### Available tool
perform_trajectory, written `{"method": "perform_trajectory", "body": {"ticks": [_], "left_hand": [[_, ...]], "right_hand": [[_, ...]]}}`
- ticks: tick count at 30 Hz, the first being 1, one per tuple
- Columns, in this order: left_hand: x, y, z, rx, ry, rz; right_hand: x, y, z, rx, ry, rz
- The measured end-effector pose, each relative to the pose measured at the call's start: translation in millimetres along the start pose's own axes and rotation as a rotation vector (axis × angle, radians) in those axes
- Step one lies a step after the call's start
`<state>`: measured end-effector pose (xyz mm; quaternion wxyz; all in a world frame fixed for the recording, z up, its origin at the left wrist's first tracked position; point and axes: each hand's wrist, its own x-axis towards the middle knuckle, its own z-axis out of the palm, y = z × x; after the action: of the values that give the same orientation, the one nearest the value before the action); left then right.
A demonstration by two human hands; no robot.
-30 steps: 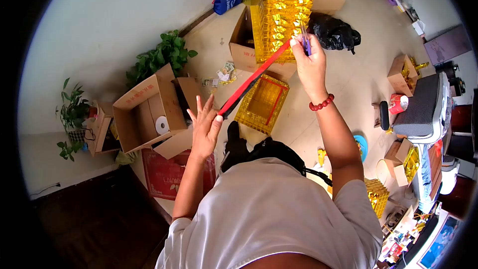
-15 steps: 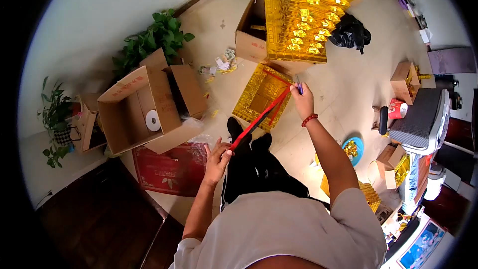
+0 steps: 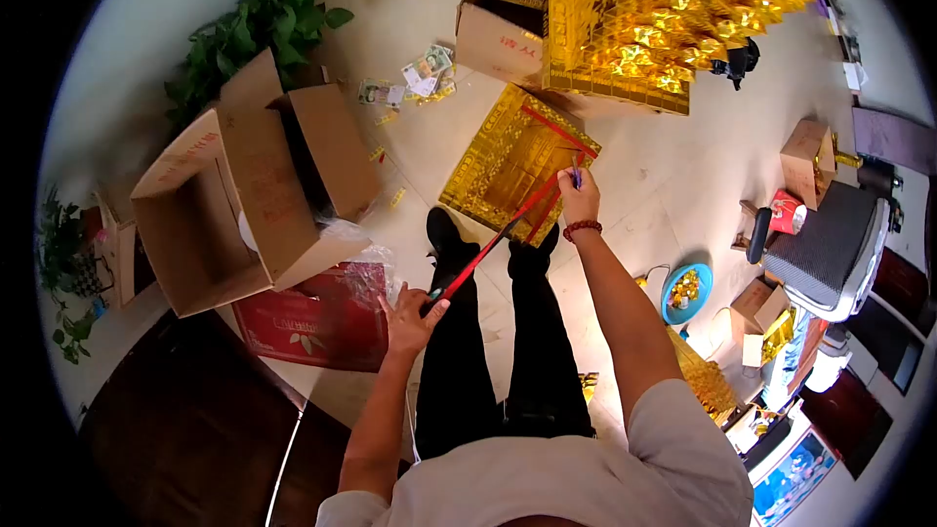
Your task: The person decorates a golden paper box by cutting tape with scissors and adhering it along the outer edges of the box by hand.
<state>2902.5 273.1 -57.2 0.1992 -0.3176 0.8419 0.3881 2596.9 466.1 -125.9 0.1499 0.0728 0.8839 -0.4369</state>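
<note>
A red ribbon (image 3: 534,199) with a dark side stretches slantwise between my two hands. My left hand (image 3: 408,322) pinches its lower end, other fingers spread, over the floor beside my left leg. My right hand (image 3: 580,197) closes on the upper end, and also holds a small tool with a purple handle (image 3: 577,176) and a thin tip; its kind is too small to tell. Under the right hand lies a square gold-patterned piece (image 3: 480,164) with a sunken-looking middle and red strips along its edges. It is on the floor in front of my shoes.
A large carton (image 3: 500,44) with stacked gold foil pieces (image 3: 625,20) stands ahead. Open cartons (image 3: 268,166) and a red box (image 3: 322,322) are at left, near a plant (image 3: 259,24). A blue basin (image 3: 687,294) and office chair (image 3: 825,249) stand at right.
The view has shifted forward and down, showing more of my legs. Both hands still hold the ribbon taut; the right has come lower in the view, over the gold piece.
</note>
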Motion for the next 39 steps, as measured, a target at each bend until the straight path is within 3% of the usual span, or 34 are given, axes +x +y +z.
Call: {"method": "perform_trajectory", "body": {"ticks": [13, 19, 21, 23, 39], "left_hand": [[76, -37, 137, 0.018, 0.084, -0.328], [101, -39, 143, 0.088, 0.227, -0.335], [107, -39, 139, 0.043, 0.183, -0.365], [112, -43, 143, 0.098, 0.290, -0.316], [160, -27, 136, 0.076, 0.113, -0.503]], "right_hand": [[72, 67, 54, -0.182, -0.151, -0.102], [91, 61, 71, -0.160, -0.193, -0.082], [97, 60, 78, -0.155, -0.197, -0.087], [105, 64, 86, -0.193, -0.181, -0.087], [146, 72, 128, -0.205, -0.158, -0.129]]}}
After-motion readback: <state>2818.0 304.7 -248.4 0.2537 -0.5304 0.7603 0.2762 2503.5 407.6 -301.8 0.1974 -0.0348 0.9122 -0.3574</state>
